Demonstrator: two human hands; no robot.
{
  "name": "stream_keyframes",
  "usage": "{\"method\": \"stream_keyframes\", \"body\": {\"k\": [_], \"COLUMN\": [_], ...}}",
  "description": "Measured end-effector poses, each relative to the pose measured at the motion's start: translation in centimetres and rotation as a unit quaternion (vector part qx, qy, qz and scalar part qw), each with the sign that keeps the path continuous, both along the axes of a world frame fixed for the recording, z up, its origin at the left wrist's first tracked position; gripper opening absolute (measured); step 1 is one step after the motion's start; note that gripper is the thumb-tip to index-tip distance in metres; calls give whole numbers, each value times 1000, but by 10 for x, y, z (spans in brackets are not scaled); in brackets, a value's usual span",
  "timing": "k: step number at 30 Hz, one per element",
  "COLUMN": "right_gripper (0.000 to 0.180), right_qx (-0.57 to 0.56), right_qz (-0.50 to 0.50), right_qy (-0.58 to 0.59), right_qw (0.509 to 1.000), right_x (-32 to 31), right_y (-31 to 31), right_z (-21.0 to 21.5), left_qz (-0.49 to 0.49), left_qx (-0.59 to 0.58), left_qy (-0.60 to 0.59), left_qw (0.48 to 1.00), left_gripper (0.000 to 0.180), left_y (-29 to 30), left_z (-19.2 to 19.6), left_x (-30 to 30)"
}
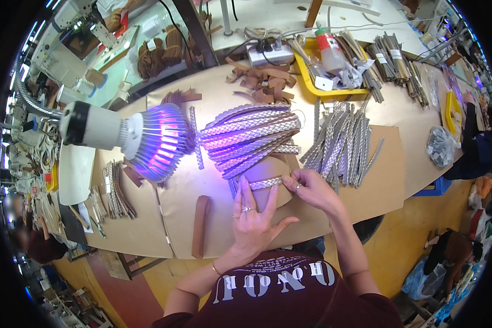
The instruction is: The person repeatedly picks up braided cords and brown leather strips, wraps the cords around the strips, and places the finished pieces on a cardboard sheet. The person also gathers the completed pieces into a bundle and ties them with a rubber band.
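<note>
A silvery braided strap (264,183) lies crosswise in front of me on a tan piece (274,164). My left hand (253,218) rests with its fingers stretched and spread, fingertips pressing along the strap's near edge. At the strap's right end, my right hand (310,188) is closed in a pinch on it; the fingers partly hide that end. Just beyond both hands, a fanned row of similar braided straps (251,131) lies side by side, brown strips showing between them. A loose pile of grey and silver braided straps (341,143) spreads to the right.
A finned lamp (158,142) shines purple light from the left. Brown leather scraps (265,82), a power strip (269,54) and a yellow tray (333,94) with a bottle (331,49) stand behind. A folded brown strip (201,227) lies near the front edge of the table.
</note>
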State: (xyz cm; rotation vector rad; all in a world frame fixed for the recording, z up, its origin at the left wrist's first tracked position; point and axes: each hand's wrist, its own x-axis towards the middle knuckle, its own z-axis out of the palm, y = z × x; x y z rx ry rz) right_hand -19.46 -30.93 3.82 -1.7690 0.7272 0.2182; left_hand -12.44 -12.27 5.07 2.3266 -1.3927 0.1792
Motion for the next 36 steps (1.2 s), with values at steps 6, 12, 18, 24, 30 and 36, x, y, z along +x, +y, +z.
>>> {"method": "stream_keyframes", "body": {"k": [6,12,18,24,30,36], "right_gripper": [26,23,25,28,30,33], "right_qx": [50,55,51,15,-181,-248], "right_qz": [-214,-97,-72,-102,-132,-167], "right_qy": [-182,-226,-280,-278,-157,-161], "right_qw": [958,968,956,955,962,941], "right_x": [-2,-3,26,63,61,53], "right_y": [29,28,-5,-43,-56,-40], "right_z": [17,58,101,86,55,40], "left_qz": [-15,12,-2,-40,-141,-98], "left_qx": [23,-43,-163,38,228,165], "left_qy": [3,29,-64,-14,164,89], "left_qw": [1000,999,985,998,949,977], "left_gripper": [78,78,104,135,141,104], "left_y": [9,26,0,-73,-99,-86], "left_z": [3,19,66,90,86,73], "left_x": [4,-3,49,112,156,137]}}
